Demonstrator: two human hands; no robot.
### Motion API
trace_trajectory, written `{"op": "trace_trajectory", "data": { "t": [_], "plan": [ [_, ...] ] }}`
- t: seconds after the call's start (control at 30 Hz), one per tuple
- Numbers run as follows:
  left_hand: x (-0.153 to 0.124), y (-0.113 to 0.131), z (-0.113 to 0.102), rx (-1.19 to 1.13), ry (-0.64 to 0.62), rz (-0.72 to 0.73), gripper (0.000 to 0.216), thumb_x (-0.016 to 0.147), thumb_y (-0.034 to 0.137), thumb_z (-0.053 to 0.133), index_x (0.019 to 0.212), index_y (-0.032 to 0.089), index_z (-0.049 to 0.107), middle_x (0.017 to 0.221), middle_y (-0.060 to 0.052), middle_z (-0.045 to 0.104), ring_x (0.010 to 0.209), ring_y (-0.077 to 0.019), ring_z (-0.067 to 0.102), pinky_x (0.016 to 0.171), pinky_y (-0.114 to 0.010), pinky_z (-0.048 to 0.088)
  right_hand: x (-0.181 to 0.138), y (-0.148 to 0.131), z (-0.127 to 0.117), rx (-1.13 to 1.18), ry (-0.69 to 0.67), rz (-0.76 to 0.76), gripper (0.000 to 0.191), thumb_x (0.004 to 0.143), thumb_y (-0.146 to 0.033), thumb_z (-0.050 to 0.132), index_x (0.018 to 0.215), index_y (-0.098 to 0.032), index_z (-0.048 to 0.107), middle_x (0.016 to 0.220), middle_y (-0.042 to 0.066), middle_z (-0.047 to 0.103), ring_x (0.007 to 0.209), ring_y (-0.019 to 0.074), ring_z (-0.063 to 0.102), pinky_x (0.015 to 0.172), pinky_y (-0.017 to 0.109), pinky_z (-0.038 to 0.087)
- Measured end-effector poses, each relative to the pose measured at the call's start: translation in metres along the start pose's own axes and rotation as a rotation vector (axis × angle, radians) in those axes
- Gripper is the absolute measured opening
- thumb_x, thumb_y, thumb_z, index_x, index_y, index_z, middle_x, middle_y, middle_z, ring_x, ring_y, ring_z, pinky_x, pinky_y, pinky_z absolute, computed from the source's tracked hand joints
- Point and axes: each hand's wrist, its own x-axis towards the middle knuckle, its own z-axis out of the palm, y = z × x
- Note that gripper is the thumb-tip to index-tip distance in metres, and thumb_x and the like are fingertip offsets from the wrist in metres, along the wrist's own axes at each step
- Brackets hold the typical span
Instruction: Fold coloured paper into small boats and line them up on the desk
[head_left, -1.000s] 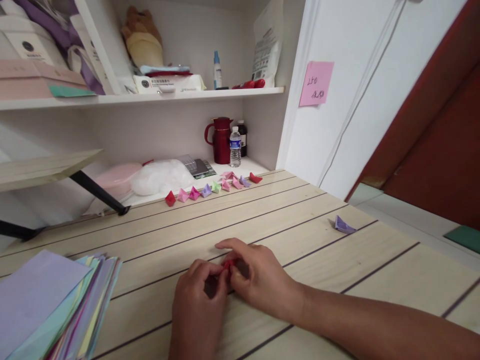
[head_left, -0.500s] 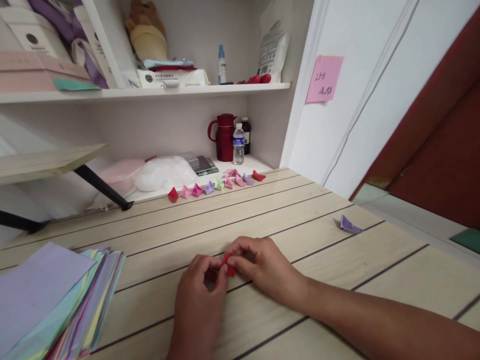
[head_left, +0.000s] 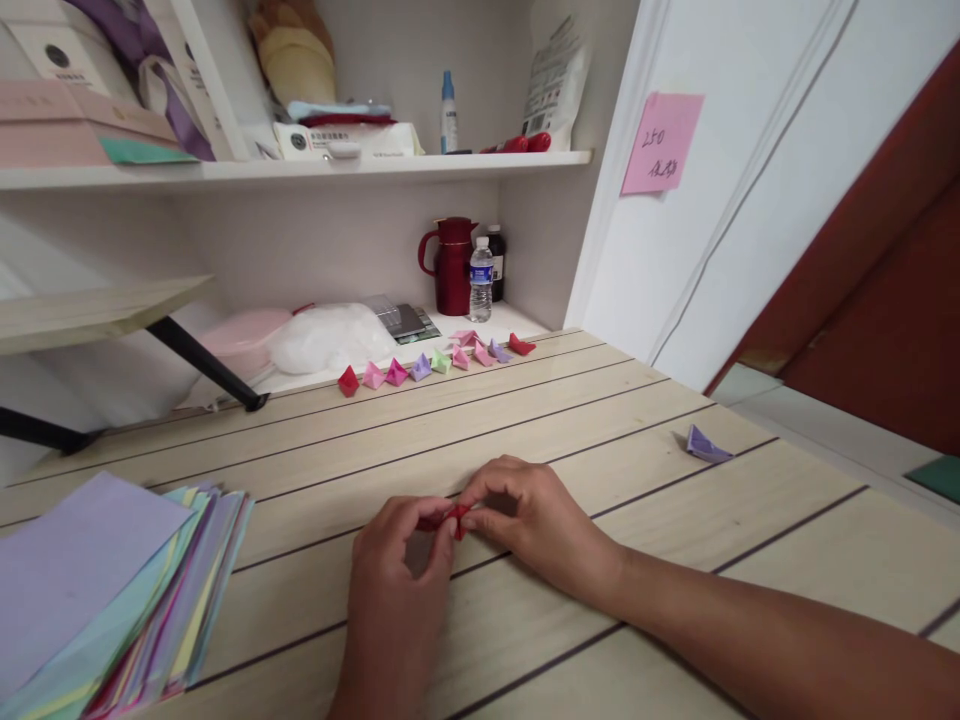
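A small folded red paper boat is pinched between both my hands, just above the slatted wooden table. My left hand grips its left end with thumb and forefinger. On the other end, the thumb and fingers of my right hand are closed. The fingertips cover much of the paper. Beyond the hands, a row of several small paper boats in red, pink, purple and green lines the table's far edge. One purple paper boat lies apart on the right.
A stack of coloured paper sheets lies at the front left. A small raised stand is at the back left. Behind the table, the shelf holds a red jug, a water bottle and a clear plastic bag.
The red paper has turned and flattened a little between my fingers, and my hands have shifted slightly. The camera view has moved a little; the other boats have stayed in place.
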Motion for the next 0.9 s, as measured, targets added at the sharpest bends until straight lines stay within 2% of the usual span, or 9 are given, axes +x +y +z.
{"op": "trace_trajectory", "data": {
  "t": [0.27,0.57,0.7,0.9],
  "plan": [
    [-0.001,0.003,0.0,0.032,0.014,-0.004,0.01,0.08,0.025,0.06,0.079,0.027,0.07,0.078,0.003,0.072,0.076,-0.018,0.067,0.075,-0.036,0.051,0.0,-0.005,0.0,-0.021,-0.024,-0.074,0.016,0.081,-0.01,0.07,0.076,-0.024,0.074,0.079,-0.001,0.074,0.081,0.0171,0.065,0.079,0.031,0.049],
    [-0.003,0.006,0.002,0.091,0.092,0.006,0.01,0.075,0.024,0.061,0.069,0.027,0.068,0.069,0.004,0.071,0.067,-0.0181,0.067,0.073,-0.036,0.049,-0.002,-0.005,0.0,-0.008,-0.044,-0.042,0.018,0.082,-0.007,0.066,0.077,-0.023,0.073,0.077,-0.001,0.072,0.078,0.0165,0.065,0.074,0.028,0.049],
    [-0.003,0.004,0.001,0.096,0.09,0.013,0.011,0.076,0.023,0.061,0.069,0.027,0.068,0.069,0.005,0.071,0.067,-0.0171,0.066,0.074,-0.036,0.049,-0.001,-0.007,0.0,0.001,-0.05,-0.025,0.018,0.083,-0.007,0.063,0.079,-0.022,0.073,0.079,-0.001,0.072,0.078,0.0165,0.065,0.073,0.028,0.049],
    [-0.005,-0.005,-0.002,0.145,0.104,0.039,0.01,0.079,0.023,0.062,0.074,0.027,0.069,0.073,0.005,0.072,0.072,-0.0171,0.067,0.078,-0.037,0.049,-0.002,-0.007,0.0,0.002,0.007,-0.083,0.02,0.084,-0.007,0.062,0.083,-0.024,0.074,0.085,0.001,0.073,0.087,0.0185,0.065,0.08,0.031,0.05]
  ]
}}
